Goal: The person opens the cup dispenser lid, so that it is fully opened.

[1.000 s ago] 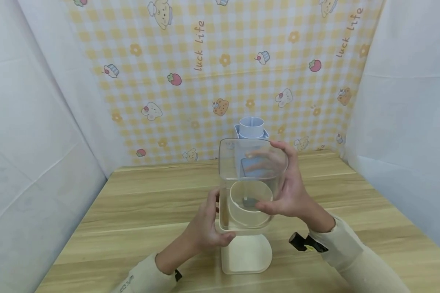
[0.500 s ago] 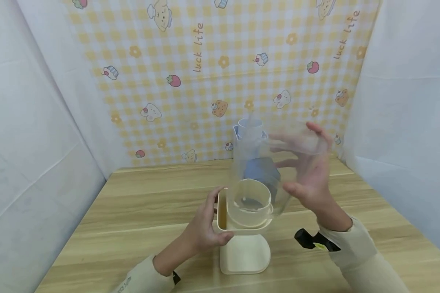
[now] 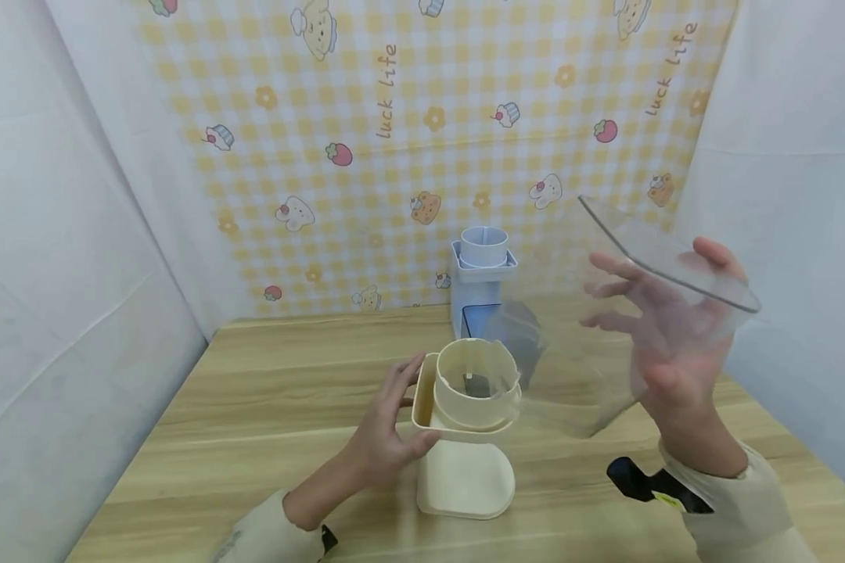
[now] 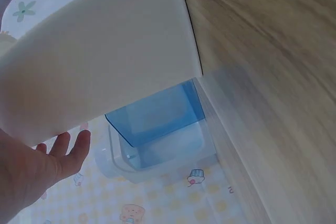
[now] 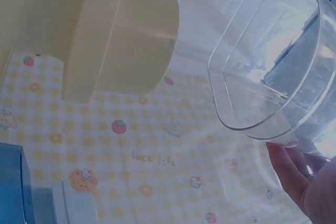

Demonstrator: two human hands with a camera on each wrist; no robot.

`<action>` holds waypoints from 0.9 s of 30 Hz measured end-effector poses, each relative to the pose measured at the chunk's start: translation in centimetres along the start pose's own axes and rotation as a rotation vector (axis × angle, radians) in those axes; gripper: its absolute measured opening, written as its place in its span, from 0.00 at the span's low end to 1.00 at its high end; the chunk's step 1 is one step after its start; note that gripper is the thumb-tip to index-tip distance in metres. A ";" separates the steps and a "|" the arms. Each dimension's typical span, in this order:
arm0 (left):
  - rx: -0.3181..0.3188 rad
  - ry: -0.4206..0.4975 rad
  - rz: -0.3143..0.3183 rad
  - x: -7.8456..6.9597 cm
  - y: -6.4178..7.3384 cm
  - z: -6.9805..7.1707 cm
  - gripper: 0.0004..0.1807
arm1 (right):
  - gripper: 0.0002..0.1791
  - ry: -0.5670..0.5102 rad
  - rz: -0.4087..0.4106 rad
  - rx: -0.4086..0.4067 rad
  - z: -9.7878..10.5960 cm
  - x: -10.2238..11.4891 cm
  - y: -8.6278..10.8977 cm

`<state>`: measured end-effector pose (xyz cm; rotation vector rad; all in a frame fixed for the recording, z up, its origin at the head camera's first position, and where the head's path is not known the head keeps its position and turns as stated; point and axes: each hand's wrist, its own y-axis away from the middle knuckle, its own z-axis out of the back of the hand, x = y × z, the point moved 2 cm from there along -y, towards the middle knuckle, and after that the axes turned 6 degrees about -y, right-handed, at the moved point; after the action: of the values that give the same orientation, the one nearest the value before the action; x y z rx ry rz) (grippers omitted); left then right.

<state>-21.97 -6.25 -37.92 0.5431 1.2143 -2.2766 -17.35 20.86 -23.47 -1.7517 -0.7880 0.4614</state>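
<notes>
A cream plastic stand point(image 3: 477, 410) with a round collar on its upper tray and a flat rounded base stands on the table. My left hand point(image 3: 380, 439) grips the tray's left side, thumb in front; the left wrist view shows its fingers against the stand's cream wall point(image 4: 100, 56). My right hand point(image 3: 686, 344) holds a clear plastic container point(image 5: 268, 61) in the air, tilted, to the right of the stand and apart from it. The container is see-through and blurred in the head view, so its outline is hard to follow there.
Behind the cream stand is a pale blue stand point(image 3: 483, 274) of similar shape, with a transparent blue container point(image 4: 157, 116) in its lower part. A yellow checked cloth point(image 3: 366, 180) hangs at the table's back; white cloth point(image 3: 782, 195) hangs at the sides.
My right hand has lifted the clear container off the top of the cream stand and carried it right, tilting it. My left hand has stayed on the stand.
</notes>
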 end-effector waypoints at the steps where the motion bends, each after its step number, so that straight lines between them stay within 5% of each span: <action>1: -0.003 0.001 -0.005 0.1 0.0 0.1 0.44 | 0.56 0.002 0.001 0.000 -0.1 0.2 0.1; 15: -0.087 -0.035 -0.080 1.5 0.4 2.7 0.27 | 0.51 0.014 -0.005 0.058 -0.1 1.2 1.5; 22: -0.116 -0.015 -0.058 2.1 0.3 3.6 0.22 | 0.47 0.014 0.049 0.299 -0.8 1.3 2.5; 27: -0.210 0.070 -0.035 2.7 0.3 4.0 0.18 | 0.47 0.015 0.033 0.360 -1.1 1.2 3.2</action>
<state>-24.35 -10.45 -37.55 0.5300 1.4867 -2.1407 -14.87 20.37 -26.01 -1.4327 -0.6213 0.5738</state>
